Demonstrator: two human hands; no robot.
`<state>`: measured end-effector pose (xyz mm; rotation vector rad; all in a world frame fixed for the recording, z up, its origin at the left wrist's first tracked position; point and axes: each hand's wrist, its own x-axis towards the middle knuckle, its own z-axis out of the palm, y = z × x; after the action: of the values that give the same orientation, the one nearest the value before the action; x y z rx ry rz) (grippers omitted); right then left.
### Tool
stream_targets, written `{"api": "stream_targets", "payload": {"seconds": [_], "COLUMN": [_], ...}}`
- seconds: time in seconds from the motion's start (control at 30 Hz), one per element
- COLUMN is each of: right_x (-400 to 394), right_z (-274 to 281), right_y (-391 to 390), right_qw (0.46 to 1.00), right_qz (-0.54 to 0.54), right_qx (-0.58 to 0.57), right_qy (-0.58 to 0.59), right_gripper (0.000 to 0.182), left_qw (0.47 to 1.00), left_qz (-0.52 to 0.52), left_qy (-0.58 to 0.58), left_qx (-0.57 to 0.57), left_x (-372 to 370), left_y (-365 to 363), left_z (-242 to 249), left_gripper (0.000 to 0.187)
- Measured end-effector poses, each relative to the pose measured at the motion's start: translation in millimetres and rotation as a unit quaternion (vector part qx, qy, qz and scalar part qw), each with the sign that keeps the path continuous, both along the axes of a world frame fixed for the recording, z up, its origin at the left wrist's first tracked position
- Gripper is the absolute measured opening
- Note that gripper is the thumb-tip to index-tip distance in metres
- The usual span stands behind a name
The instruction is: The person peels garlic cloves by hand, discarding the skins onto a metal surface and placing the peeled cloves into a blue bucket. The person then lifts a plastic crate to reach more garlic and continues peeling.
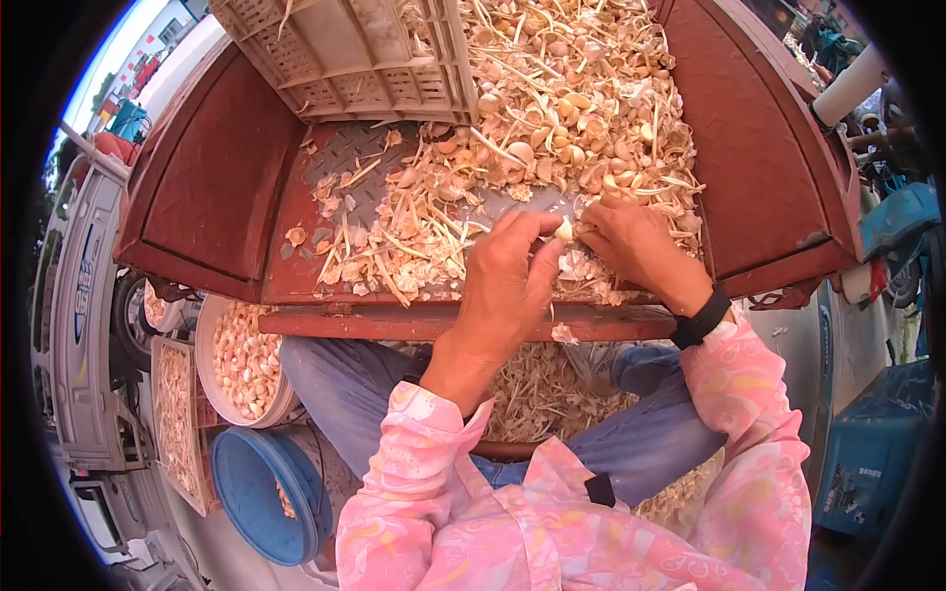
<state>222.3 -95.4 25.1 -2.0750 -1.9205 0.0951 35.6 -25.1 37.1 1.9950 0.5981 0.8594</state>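
Note:
My left hand point(507, 271) pinches a pale garlic clove point(565, 230) between thumb and forefinger, just above the front edge of the red truck bed. Close by on the right, my right hand point(634, 244) has its fingers curled together, pointing toward the clove. Whatever those fingertips grip is hidden. Beneath and beyond both hands spreads a heap of garlic cloves point(572, 128), mixed with dry skins and stalks. A small flake of skin point(564, 334) is below the hands at the bed's front lip.
A plastic crate point(345, 59) leans over the heap at the back left. Red side panels point(212, 182) flank the bed. Down on the left are a white bucket point(209, 345) of cloves, a blue bucket point(258, 492) and a shallow crate point(177, 424). Skins litter the ground between my legs.

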Motion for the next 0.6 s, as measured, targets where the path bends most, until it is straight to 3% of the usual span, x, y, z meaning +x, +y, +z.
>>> {"api": "stream_targets", "payload": {"seconds": [0.1, 0.2, 0.33, 0.47, 0.6], "right_x": [-2, -10, -18, -23, -26], "right_z": [3, 5, 5, 5, 10], "right_y": [-3, -3, -2, -1, -1], "right_qw": [0.994, 0.99, 0.972, 0.967, 0.959], "right_qz": [0.046, 0.068, 0.063, 0.07, 0.139], "right_qx": [0.063, 0.098, 0.137, 0.168, 0.146], "right_qy": [0.074, 0.081, 0.182, 0.179, 0.199], "right_gripper": [0.018, 0.019, 0.02, 0.019, 0.021], "left_qw": [0.998, 0.974, 0.911, 0.895, 0.864], "left_qz": [0.019, -0.028, -0.029, -0.011, -0.055], "left_qy": [-0.017, -0.025, -0.123, -0.132, -0.17], "left_qx": [-0.052, -0.225, -0.393, -0.426, -0.47], "left_x": [23, 27, 25, 18, 6], "left_y": [-1, 4, 6, -1, 3], "left_z": [-16, -29, -35, -29, -38], "left_gripper": [0.022, 0.023, 0.019, 0.018, 0.017]}}
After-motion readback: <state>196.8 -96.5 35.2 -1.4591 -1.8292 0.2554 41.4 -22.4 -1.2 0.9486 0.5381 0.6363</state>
